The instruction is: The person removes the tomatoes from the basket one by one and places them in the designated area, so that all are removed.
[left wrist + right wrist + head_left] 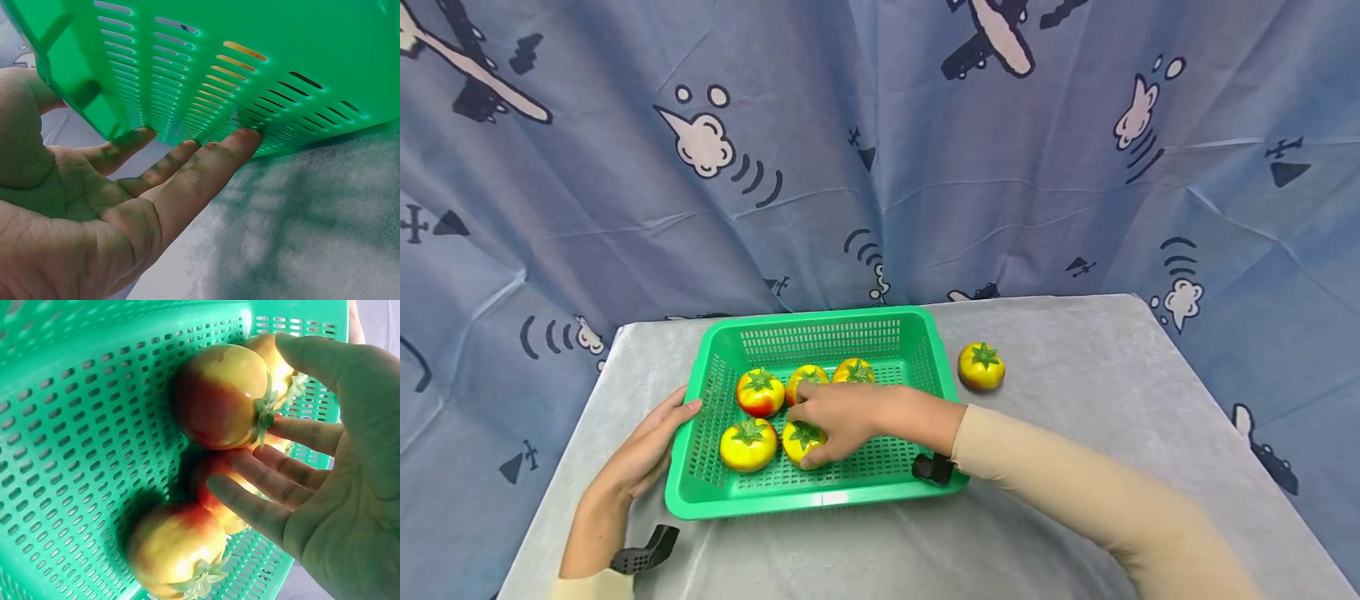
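Note:
Several yellow-and-red tomatoes (748, 445) with green leafy tops lie in a green perforated plastic basket (820, 500). My right hand (838, 417) reaches into the basket over the front middle tomato (801, 440). In the right wrist view, the thumb and spread fingers (250, 506) are around and in front of the tomatoes; firm contact cannot be made out. My left hand (643, 446) holds the basket's left side. Its thumb lies over the rim, and its fingers (200, 181) rest against the slotted outer wall. One more tomato (981, 367) sits outside, right of the basket.
A pale grey cloth covers the table (1090, 392). Behind it hangs a blue curtain (880, 167) printed with planes. Black wrist devices (932, 469) are worn on both arms; the right one is above the basket's front right corner.

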Demonstrator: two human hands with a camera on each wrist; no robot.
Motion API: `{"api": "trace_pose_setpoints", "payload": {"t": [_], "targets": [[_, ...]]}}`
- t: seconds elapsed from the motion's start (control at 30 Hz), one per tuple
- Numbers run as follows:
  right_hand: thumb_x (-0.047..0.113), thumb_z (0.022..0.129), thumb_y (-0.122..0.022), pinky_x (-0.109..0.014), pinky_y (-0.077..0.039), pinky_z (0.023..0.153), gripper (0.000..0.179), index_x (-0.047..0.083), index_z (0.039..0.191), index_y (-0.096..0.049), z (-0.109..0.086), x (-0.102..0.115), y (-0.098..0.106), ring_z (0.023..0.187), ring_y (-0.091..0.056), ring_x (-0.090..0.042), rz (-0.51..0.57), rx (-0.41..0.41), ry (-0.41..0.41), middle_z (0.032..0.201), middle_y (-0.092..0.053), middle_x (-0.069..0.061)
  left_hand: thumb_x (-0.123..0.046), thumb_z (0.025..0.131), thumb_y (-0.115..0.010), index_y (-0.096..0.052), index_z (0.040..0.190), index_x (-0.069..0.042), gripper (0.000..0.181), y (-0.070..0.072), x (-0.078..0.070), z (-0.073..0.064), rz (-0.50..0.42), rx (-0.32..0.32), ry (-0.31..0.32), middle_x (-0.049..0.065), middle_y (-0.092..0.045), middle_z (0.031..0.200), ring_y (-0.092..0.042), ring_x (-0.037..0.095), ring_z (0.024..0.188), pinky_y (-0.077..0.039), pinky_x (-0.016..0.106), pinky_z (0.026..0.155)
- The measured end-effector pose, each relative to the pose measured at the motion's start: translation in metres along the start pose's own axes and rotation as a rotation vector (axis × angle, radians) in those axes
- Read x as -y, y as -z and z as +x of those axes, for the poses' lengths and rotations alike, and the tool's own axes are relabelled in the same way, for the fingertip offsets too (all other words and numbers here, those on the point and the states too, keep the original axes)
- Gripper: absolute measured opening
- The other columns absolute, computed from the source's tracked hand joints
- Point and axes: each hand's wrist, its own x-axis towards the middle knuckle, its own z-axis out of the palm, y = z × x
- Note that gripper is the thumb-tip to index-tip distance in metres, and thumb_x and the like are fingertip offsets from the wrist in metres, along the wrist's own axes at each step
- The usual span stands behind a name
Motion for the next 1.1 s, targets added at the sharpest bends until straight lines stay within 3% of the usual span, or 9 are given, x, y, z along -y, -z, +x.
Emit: {"api": "trace_pose_setpoints", "payload": {"t": [0.27,0.5,1.1], "targets": [[0.045,0.097,-0.077,-0.024,-0.054,0.091,0.064,0.019,0.152,-0.056,0.007,0.001,-0.001,0.1,-0.058,-0.011,-0.014,0.027,0.026,0.133,-0.058,-0.004,-0.03,0.118,-0.034,0.007,0.168,0.0,0.072,0.001,0.0,0.001,-0.009,0.014,-0.012,-0.01,-0.067,0.133,-0.074,0.011,0.113,-0.066,0.035,0.091],[0.034,0.096,-0.079,-0.024,-0.054,0.095,0.057,0.022,0.148,-0.06,0.011,0.001,-0.003,0.106,-0.06,-0.013,-0.005,0.049,0.053,0.135,-0.06,-0.004,-0.029,0.118,-0.034,0.006,0.168,0.001,0.071,0.0,0.0,0.001,-0.007,0.016,-0.012,-0.008,-0.067,0.132,-0.074,0.013,0.113,-0.067,0.037,0.09],[0.031,0.096,-0.08,-0.026,-0.055,0.102,0.056,0.021,0.147,-0.059,0.01,-0.001,-0.002,0.115,-0.062,-0.013,0.002,0.06,0.059,0.141,-0.062,-0.003,-0.03,0.117,-0.036,0.002,0.169,0.0,0.071,0.0,-0.001,0.001,0.004,-0.002,0.0,-0.005,-0.065,0.134,-0.073,0.013,0.114,-0.066,0.039,0.093]]}}
